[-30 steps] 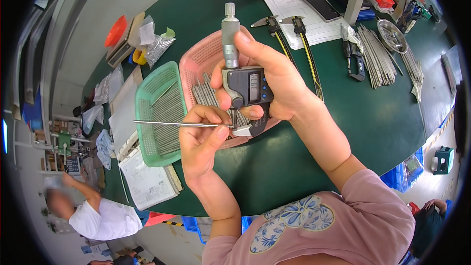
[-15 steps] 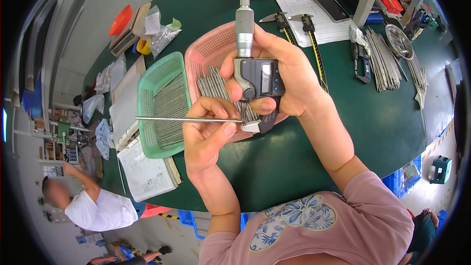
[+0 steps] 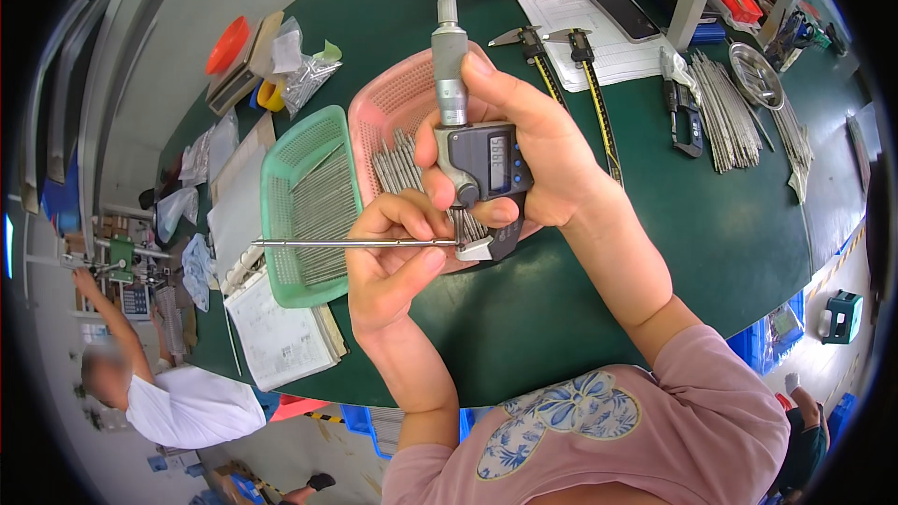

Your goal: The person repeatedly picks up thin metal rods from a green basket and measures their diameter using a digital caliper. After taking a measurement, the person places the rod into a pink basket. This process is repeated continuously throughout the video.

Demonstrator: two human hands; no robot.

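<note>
Rod (image 3: pixel 318 243) in left fingers (image 3: pixel 412 277), micrometer (image 3: pixel 471 165) in right fingers (image 3: pixel 510 93), tabletop (image 3: pixel 524 318) between forearms (image 3: pixel 426 369), edge (image 3: pixel 478 403) below

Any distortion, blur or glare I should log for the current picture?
Head view: fisheye curvature bows the outline of the green table, with black corners; head view: the co-worker's head is smeared featureless; head view: the micrometer looks fairly sharp, and a bright glint runs along the metal rod.

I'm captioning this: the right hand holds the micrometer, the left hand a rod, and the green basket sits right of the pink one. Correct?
Not quite: the head view shows the green basket left of the pink basket. The right hand does hold the micrometer, and the left hand a rod.
</note>
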